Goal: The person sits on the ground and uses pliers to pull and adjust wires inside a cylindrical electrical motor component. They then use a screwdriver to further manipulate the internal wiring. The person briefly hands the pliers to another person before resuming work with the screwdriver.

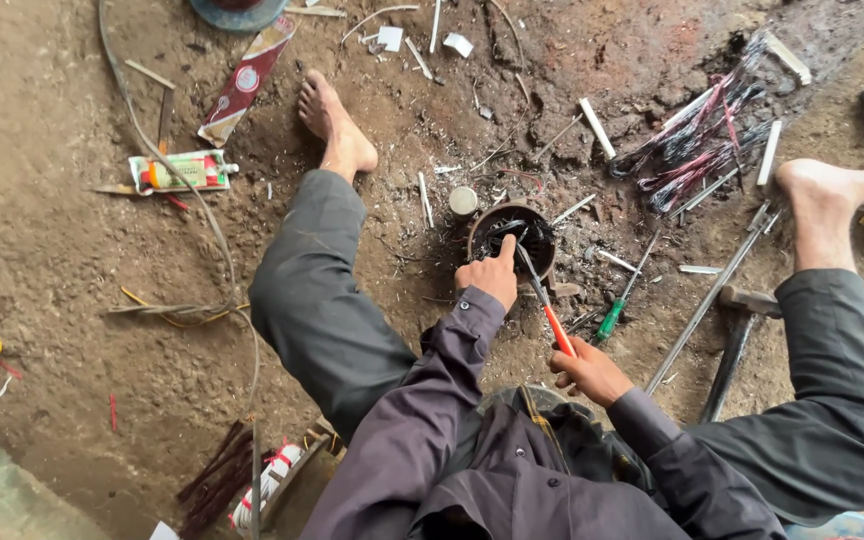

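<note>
I sit on a dirt floor with my legs spread. A round dark metal housing (542,222) with black wires inside stands on the ground between them. My left hand (489,274) grips its near rim, thumb up. My right hand (588,371) holds a screwdriver with an orange handle (558,330); its shaft slants up into the housing's wires.
A green-handled screwdriver (609,320), a long metal rod (704,305) and a hammer (744,303) lie to the right. A bundle of pink and black wires (697,150) lies at the upper right. A glue tube box (180,171), a cable (192,190) and wire scraps lie left.
</note>
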